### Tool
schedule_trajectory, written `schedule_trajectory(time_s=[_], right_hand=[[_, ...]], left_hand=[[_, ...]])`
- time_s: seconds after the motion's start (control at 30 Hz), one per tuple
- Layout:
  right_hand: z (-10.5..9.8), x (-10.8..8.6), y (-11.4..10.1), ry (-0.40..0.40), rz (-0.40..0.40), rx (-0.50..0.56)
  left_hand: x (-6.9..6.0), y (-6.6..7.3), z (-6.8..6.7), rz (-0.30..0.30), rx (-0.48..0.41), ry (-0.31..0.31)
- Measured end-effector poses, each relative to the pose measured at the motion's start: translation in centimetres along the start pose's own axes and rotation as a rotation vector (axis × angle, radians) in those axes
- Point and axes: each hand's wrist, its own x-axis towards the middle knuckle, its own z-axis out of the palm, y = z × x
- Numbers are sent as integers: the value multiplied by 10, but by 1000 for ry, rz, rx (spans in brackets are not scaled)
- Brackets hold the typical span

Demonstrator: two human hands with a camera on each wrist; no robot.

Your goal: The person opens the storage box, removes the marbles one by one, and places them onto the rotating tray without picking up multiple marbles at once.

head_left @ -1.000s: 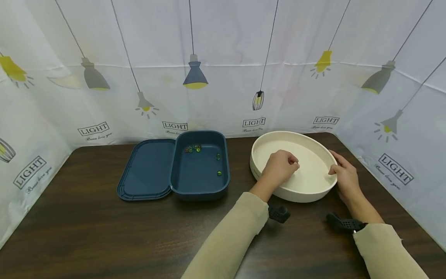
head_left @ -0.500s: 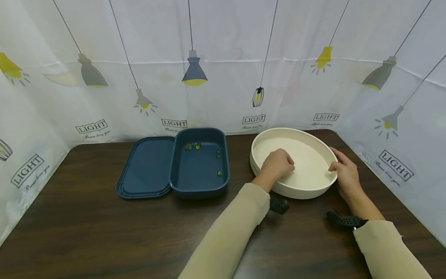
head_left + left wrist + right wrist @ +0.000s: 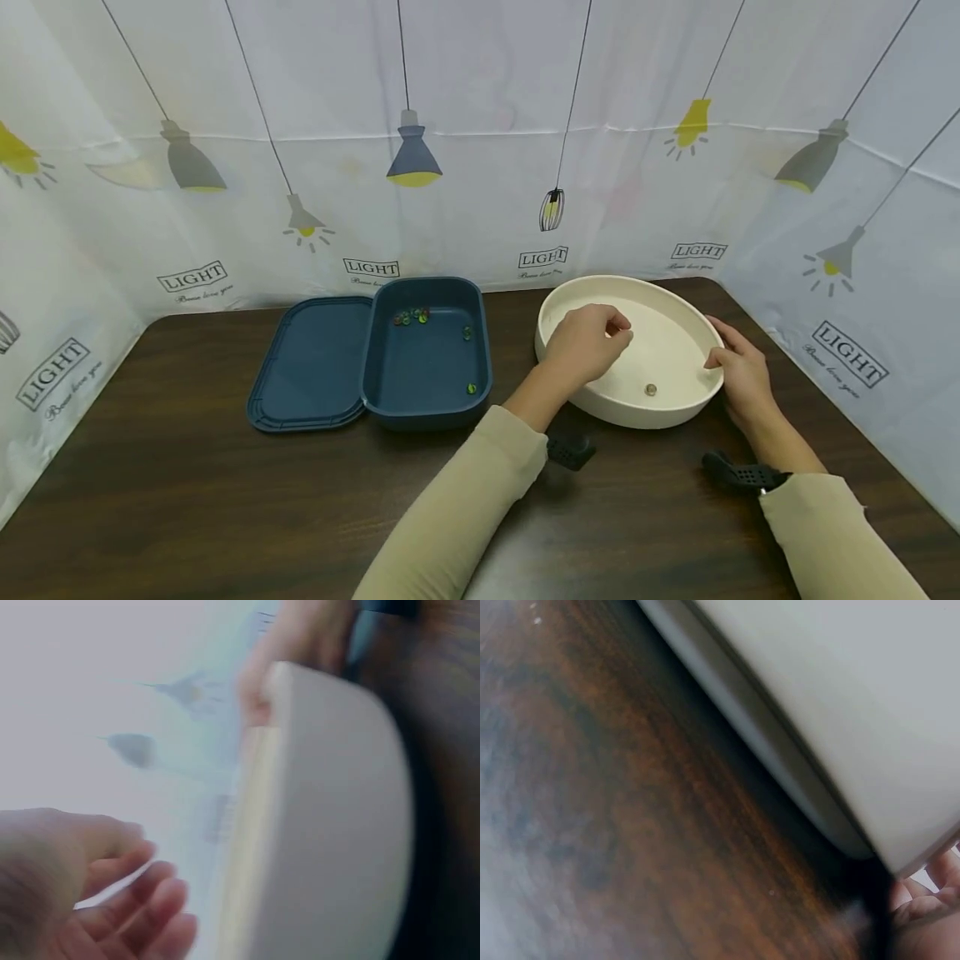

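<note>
A round cream tray (image 3: 600,404) with a raised wall stands at the right of the table. One small glassy marble (image 3: 651,389) lies inside near its front. My left hand (image 3: 588,342) is over the tray's left side, fingers loosely bent, with nothing visible between them; the left wrist view shows them blurred and clear of the wall. My right hand (image 3: 742,371) grips the tray's right rim, thumb on the inner side and fingers outside. In a blue rectangular container (image 3: 423,400), several marbles (image 3: 412,317) cluster at the back left, and two more marbles (image 3: 471,388) lie along the right.
A blue lid (image 3: 311,367) lies flat beside the container on its left, touching it. Dark wooden table (image 3: 225,500) stretches in front. A white curtain (image 3: 480,83) with printed lamps hangs behind the table and along its sides.
My left hand has lifted from the tray's middle and drawn left. The marble in the tray now shows there. In the container, the front right marble has shifted slightly forward. My right hand has stayed put.
</note>
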Motion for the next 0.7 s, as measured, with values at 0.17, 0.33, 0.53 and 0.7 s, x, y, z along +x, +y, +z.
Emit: schedule_trajectory(time_s=[0.17, 0.33, 0.53, 0.7], right_hand=[[0, -1, 0, 7, 11, 13], [2, -2, -3, 8, 11, -41], [2, -1, -2, 6, 24, -50], [2, -1, 0, 8, 35, -20]], left_hand=[[-33, -4, -48, 75, 135, 7], [-58, -23, -96, 34, 152, 26], [-68, -63, -135, -66, 192, -189], [-66, -94, -142, -117, 207, -441]])
